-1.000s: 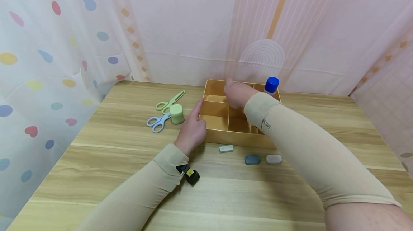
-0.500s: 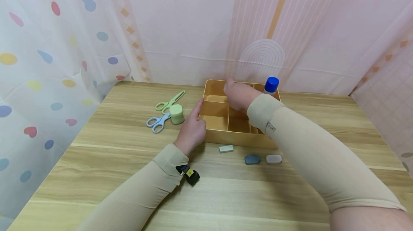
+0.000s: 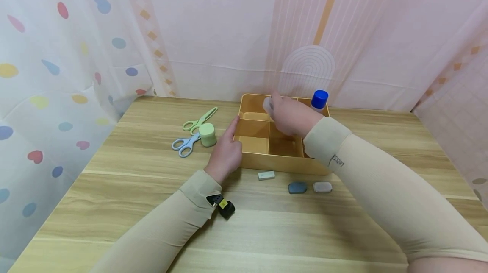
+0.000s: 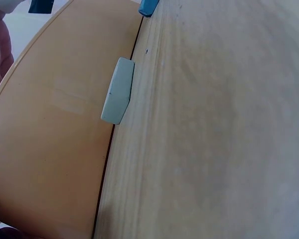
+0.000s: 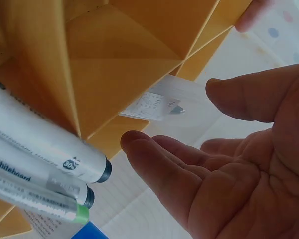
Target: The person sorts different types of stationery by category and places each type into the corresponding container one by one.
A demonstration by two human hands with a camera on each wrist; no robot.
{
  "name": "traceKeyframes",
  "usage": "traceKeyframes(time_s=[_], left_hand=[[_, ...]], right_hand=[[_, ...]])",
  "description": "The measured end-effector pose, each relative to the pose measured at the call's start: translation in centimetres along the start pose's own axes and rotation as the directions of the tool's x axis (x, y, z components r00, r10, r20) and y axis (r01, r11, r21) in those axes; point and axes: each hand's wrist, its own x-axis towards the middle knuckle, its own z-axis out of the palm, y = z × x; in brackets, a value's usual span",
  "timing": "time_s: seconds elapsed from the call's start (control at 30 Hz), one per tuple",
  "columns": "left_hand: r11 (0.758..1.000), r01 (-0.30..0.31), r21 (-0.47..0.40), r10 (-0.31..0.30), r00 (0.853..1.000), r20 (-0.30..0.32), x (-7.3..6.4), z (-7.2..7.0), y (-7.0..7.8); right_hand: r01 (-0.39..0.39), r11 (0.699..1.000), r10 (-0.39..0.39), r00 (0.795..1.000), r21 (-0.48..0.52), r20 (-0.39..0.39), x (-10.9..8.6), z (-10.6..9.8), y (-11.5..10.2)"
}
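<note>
An orange divided organizer box (image 3: 282, 162) stands on the wooden table. My left hand (image 3: 226, 154) lies against its left side, index finger straight up to the rim. Over the back compartments, my right hand (image 3: 295, 116) has thumb and fingers spread apart in the right wrist view. Just beyond those fingertips, a clear plastic case (image 5: 182, 99) with a printed label sits upright in a back compartment. Whiteboard markers (image 5: 60, 144) and a blue-capped tube (image 3: 319, 101) stand in the box's right part.
Green scissors (image 3: 200, 120), blue scissors (image 3: 186, 143) and a pale green round container (image 3: 207, 135) lie left of the box. In front are a pale rectangular block (image 3: 266, 175), a blue block (image 3: 297, 188) and a greyish-white block (image 3: 322, 187). A curtain hangs behind.
My right hand has shifted a little to the right and come off the clear case, which now shows left of the fingers. The left hand keeps its place on the box.
</note>
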Motion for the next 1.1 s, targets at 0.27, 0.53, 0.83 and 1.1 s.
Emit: traceKeyframes(time_s=[0.27,0.53,0.83,1.1], left_hand=[[1.000,-0.006,-0.007,0.006,1.000,-0.002,0.1,-0.1,-0.1],[1.000,-0.012,-0.007,0.012,1.000,-0.002,0.0,-0.1,-0.1],[1.000,-0.004,-0.021,0.004,1.000,0.004,-0.1,-0.2,-0.1],[1.000,-0.011,-0.019,0.011,1.000,0.000,0.1,-0.3,-0.1]], right_hand=[[-0.099,0.994,0.099,0.995,0.049,0.014,-0.8,-0.1,-0.3],[-0.111,0.989,0.111,0.994,0.094,0.007,-1.9,-0.3,0.1],[-0.048,0.994,0.051,0.998,0.097,-0.034,-3.7,-0.7,-0.1],[-0.033,0.987,0.049,0.994,0.158,-0.098,-6.3,-0.6,-0.5]])
